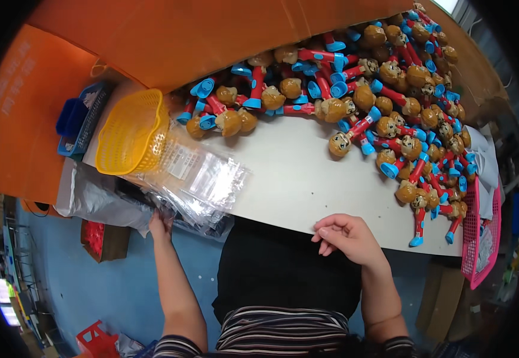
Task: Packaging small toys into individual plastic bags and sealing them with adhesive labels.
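My left hand is at the near left edge of the table, touching the pile by a grey plastic bag. Its fingertips are hidden there, so its grip does not show. Just above lies a stack of clear plastic bags. My right hand hovers at the table's front edge, palm inward, fingers loosely bent and slightly apart, with nothing visible in it. Beyond it spreads a large heap of toy figures with round brown heads, red bodies and blue ends. One figure lies near the front edge at the right.
A yellow perforated basket stands behind the bags, with blue bins further left. Orange board overhangs the far side. A pink basket is at the right edge. Below left, a cardboard box holds red items.
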The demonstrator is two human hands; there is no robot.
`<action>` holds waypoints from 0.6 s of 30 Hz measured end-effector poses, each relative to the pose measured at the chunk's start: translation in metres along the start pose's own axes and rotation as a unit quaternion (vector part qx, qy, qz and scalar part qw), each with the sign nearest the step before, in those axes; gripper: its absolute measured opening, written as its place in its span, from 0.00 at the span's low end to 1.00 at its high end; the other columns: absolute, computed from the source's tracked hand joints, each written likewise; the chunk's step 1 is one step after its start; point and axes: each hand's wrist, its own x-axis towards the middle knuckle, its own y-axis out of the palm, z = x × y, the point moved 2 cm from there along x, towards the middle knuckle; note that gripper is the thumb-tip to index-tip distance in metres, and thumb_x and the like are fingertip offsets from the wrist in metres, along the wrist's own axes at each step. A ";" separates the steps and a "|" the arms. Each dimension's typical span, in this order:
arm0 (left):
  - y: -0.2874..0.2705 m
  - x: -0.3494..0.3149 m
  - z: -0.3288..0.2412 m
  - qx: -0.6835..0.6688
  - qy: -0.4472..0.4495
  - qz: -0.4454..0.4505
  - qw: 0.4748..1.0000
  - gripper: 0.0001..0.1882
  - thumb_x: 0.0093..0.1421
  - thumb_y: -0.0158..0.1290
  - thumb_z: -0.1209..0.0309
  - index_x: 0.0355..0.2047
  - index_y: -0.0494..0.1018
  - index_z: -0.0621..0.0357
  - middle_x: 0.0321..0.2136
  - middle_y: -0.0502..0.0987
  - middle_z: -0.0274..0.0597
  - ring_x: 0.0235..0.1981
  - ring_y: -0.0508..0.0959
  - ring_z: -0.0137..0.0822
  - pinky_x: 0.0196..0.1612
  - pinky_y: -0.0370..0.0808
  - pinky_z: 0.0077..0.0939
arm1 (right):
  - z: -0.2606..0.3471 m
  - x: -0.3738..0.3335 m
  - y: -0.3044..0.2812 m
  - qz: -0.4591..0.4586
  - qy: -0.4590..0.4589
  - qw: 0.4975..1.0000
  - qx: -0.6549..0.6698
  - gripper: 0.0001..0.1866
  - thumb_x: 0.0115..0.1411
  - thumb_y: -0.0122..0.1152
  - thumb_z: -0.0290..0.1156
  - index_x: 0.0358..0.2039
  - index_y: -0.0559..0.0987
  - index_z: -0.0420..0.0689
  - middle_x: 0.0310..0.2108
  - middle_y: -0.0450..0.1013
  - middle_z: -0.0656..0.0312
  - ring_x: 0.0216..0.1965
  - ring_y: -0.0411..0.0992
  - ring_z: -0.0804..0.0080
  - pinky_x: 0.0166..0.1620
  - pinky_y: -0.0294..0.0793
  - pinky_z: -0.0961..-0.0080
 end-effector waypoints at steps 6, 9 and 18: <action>0.125 -0.182 -0.078 0.104 0.525 -0.139 0.833 0.08 0.67 0.49 0.71 0.42 0.73 0.62 0.39 0.76 0.35 0.38 0.72 0.26 0.43 0.71 0.24 | -0.007 -0.009 -0.015 -0.055 -0.043 0.997 0.013 0.10 0.67 0.53 0.26 0.42 0.77 0.33 0.33 0.79 0.52 0.28 0.79 0.71 0.32 0.82 0.78; 0.181 -0.239 -0.104 0.278 0.587 0.152 0.745 0.15 0.59 0.59 0.72 0.46 0.73 0.62 0.48 0.75 0.46 0.51 0.74 0.43 0.56 0.69 0.31 | -0.002 -0.004 -0.020 -0.026 -0.027 0.998 0.059 0.10 0.68 0.52 0.26 0.43 0.77 0.32 0.35 0.78 0.51 0.32 0.79 0.69 0.36 0.83 0.74; 0.239 -0.240 -0.088 0.397 0.365 0.174 0.824 0.11 0.57 0.61 0.73 0.40 0.79 0.65 0.46 0.80 0.53 0.46 0.81 0.44 0.49 0.76 0.31 | -0.020 -0.001 -0.035 0.031 -0.089 0.978 0.185 0.11 0.69 0.49 0.27 0.44 0.74 0.32 0.36 0.77 0.48 0.34 0.79 0.63 0.40 0.82 0.70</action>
